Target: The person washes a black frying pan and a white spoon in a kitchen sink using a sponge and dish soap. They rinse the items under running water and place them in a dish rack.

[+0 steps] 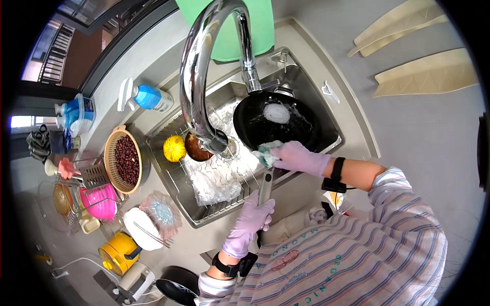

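A black frying pan rests over the right basin of the steel sink, with white foam inside it. My left hand, in a lilac glove, is closed around the pan's grey handle. In the same kind of glove, my right hand presses a green and white scrubbing cloth to the pan's rim near the handle joint. The chrome faucet arches over the sink; no water stream can be made out. A yellow round fruit or squash, a brown bowl and a clear plastic bag lie in the left basin.
A wire rack spans the left basin. Left of the sink stand a basket of red beans, a white dish with chopsticks and a yellow pot. A blue-and-white bottle and a green board are behind.
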Motion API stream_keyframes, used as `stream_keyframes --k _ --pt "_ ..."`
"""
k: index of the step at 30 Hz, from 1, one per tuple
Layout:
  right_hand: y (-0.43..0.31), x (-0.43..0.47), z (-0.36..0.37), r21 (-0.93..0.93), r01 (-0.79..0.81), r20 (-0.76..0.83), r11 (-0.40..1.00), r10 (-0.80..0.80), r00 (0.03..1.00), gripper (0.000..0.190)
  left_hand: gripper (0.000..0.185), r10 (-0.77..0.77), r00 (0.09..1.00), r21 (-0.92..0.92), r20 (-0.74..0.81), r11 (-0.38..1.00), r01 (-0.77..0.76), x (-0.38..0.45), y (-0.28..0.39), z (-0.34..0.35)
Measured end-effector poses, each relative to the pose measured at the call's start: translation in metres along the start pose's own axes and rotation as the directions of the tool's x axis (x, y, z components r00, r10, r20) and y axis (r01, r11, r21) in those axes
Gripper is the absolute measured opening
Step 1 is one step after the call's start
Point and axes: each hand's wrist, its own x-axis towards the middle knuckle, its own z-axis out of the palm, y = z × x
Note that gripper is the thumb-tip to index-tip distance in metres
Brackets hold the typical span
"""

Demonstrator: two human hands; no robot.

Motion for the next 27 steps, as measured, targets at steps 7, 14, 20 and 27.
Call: stream_keyframes --k 7,14,20,27 --pt "-0.010 0.012 -0.005 -0.069 -0.025 0.027 0.997 0.027 0.999 0.034 0.040 -0.003 1.000 -0.003 -0.013 1.000 0.003 -0.003 0.004 -0.002" --pt "-0.016 0.026 -0.001 0.022 0.041 -0.115 0.999 -0.038 0.993 0.034 0.044 0.029 0.999 0.006 -0.032 1.000 -0.029 -0.003 0.002 -0.003" --pt "0.015 -0.009 0.009 -0.127 -0.008 0.032 0.992 0.012 0.999 0.032 0.032 0.068 0.997 0.028 -0.037 0.997 -0.067 -0.005 0.003 -0.006" --pt "0.124 -0.046 0.020 -0.455 0.212 0.147 0.865 -0.161 0.976 0.029 0.028 0.071 0.997 -0.011 -0.025 0.997 -0.071 -0.009 0.009 -0.016"
